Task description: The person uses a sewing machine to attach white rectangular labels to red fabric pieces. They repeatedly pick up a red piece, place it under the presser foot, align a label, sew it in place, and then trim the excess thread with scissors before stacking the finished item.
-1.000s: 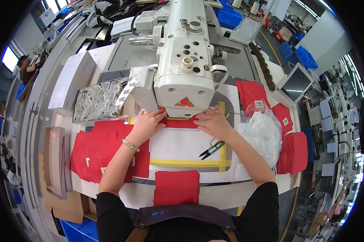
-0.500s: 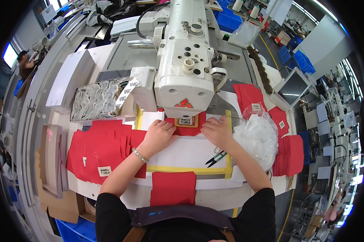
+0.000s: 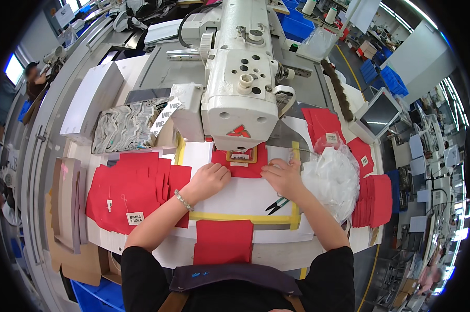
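A red fabric piece (image 3: 253, 171) lies beneath the head of a white sewing machine (image 3: 240, 112). Its pale label (image 3: 239, 164) shows partly below the brass-coloured clamp frame (image 3: 241, 159). My left hand (image 3: 211, 179), fingers bent and close together, grips the piece's left edge. At the right edge, my right hand (image 3: 284, 178) pinches the cloth between thumb and fingers. Dark green thread snips (image 3: 278, 205) lie just below the right hand, blades toward me, their handle end partly hidden by it.
Red fabric pieces (image 3: 125, 192) overlap at the left, and another red stack (image 3: 223, 242) lies at the front edge. A white plastic bag (image 3: 331, 182) sits right of my right hand. Behind the left pile stands an open box (image 3: 128, 127) of bundled pale strips. Yellow tape (image 3: 245, 220) borders the white work area.
The red fabric piece has slid slightly toward me, so its label now sits lower against the clamp frame. Both hands have shifted slightly at its edges; my right fingers are more bent.
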A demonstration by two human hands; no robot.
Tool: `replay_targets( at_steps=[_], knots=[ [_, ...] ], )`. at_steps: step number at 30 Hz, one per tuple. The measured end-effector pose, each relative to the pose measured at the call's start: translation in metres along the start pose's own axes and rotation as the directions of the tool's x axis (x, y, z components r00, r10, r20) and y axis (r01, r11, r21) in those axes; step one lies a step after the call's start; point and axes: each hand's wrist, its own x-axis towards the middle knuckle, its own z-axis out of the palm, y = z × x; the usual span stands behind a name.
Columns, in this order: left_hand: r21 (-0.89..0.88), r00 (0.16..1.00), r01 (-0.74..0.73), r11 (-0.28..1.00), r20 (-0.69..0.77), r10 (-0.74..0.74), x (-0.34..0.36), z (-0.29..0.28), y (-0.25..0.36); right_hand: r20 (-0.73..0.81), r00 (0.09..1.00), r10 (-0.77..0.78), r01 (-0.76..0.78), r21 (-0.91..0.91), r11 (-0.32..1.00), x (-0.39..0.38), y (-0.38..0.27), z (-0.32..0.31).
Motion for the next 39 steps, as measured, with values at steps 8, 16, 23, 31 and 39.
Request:
replay_targets(
  at_steps=[8, 16, 23, 31, 39],
  knots=[
    [-0.077, 0.986, -0.104, 0.992, 0.122, 0.113, -0.043, -0.051, 0.049, 0.015, 0.995, -0.103, 0.102, 0.09, 0.991, -0.037, -0.064, -0.029],
    [-0.089, 0.984, 0.003, 0.996, 0.175, 0.013, -0.06, -0.07, 0.06, 0.274, 0.934, 0.229, -0.275, 0.14, 0.951, -0.049, -0.058, -0.063],
    [-0.29, 0.938, 0.335, 0.897, 0.189, -0.289, -0.072, -0.072, 0.056, 0.345, 0.919, 0.19, -0.23, 0.078, 0.97, -0.08, -0.024, -0.058],
    [-0.665, 0.963, 0.173, 0.727, -0.039, -0.266, -0.068, -0.081, 0.073, 0.118, 0.895, 0.43, -0.44, 0.387, 0.81, -0.049, -0.032, -0.044],
    [-0.341, 0.996, 0.091, 0.936, 0.033, -0.085, -0.086, -0.101, 0.09, 0.246, 0.869, 0.429, -0.494, 0.427, 0.757, 0.016, -0.051, -0.031]
  ],
)
